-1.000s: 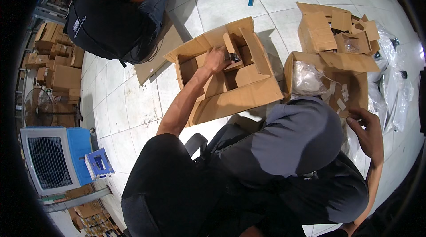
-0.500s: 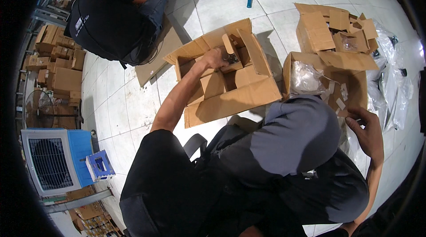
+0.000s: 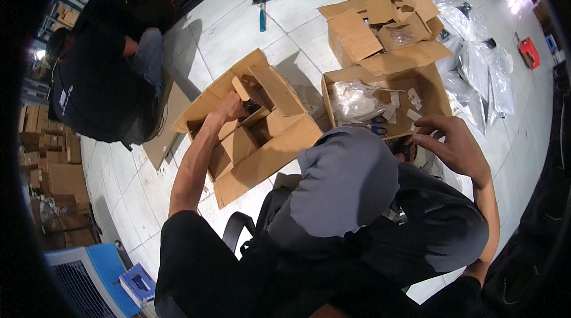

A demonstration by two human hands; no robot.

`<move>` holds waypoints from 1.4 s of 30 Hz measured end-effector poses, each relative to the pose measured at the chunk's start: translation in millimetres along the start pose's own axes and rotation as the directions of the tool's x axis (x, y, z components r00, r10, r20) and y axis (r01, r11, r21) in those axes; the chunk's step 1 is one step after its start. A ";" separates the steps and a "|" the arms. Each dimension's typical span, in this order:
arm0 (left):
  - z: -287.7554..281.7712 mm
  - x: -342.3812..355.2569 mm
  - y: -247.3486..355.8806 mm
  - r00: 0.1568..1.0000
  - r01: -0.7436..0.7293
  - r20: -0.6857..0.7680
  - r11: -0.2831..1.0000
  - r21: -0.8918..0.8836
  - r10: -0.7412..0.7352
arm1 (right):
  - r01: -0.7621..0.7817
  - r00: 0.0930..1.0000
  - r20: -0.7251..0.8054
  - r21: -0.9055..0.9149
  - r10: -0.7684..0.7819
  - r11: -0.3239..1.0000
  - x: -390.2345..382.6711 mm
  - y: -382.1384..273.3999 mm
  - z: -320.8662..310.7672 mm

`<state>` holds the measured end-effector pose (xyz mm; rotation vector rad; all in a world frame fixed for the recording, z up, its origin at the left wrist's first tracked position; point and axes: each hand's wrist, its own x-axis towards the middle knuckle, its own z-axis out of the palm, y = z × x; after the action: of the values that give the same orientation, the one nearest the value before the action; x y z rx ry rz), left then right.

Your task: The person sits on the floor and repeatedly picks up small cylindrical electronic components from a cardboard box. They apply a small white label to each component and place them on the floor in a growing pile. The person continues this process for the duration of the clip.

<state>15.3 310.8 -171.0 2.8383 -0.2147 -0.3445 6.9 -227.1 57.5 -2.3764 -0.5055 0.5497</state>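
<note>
My left hand (image 3: 231,105) reaches into an open carton (image 3: 253,169) with cardboard dividers. Its fingers are curled beside an upright flap (image 3: 242,88) of a small inner box that has something dark in it. Their tips are hidden, so what they grip cannot be made out. My right hand (image 3: 455,145) is open, thumb and fingers apart, over the near right edge of a second open carton (image 3: 443,95). Inside that one lie a clear plastic bag of white pieces (image 3: 355,102), several white paper labels (image 3: 414,98) and blue-handled scissors (image 3: 377,126).
Another carton (image 3: 351,38) holding small boxes stands behind. Plastic-wrapped items (image 3: 479,74) lie at the right. A mallet (image 3: 262,11) rests on the tiled floor. A person in black (image 3: 101,86) crouches at the left, beside flat cardboard (image 3: 163,121). An air cooler (image 3: 104,273) stands lower left.
The view has swung right, so the cartons appear further left. My left hand stays in the divided carton. My right hand remains near the second carton's edge, and the scissors have come into sight.
</note>
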 end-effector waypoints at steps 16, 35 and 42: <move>-110.3 63.0 207.9 0.917 -0.148 -0.368 0.727 -0.671 -0.152 | 0.036 0.999 0.035 0.024 -0.037 0.999 4.6 11.2 -3.2; -33.2 270.4 265.7 0.930 -0.364 0.039 0.896 0.255 0.366 | 0.038 0.999 0.017 0.044 -0.039 0.998 0.3 19.1 -10.9; 2.0 281.8 210.9 0.952 -0.163 -0.262 0.987 0.005 0.158 | 0.088 0.995 0.029 0.076 -0.090 0.993 10.9 4.5 -7.4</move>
<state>261.7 59.4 -172.6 2.7878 -0.3820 0.0628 20.7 -228.8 57.0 -2.2651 -0.5921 0.5573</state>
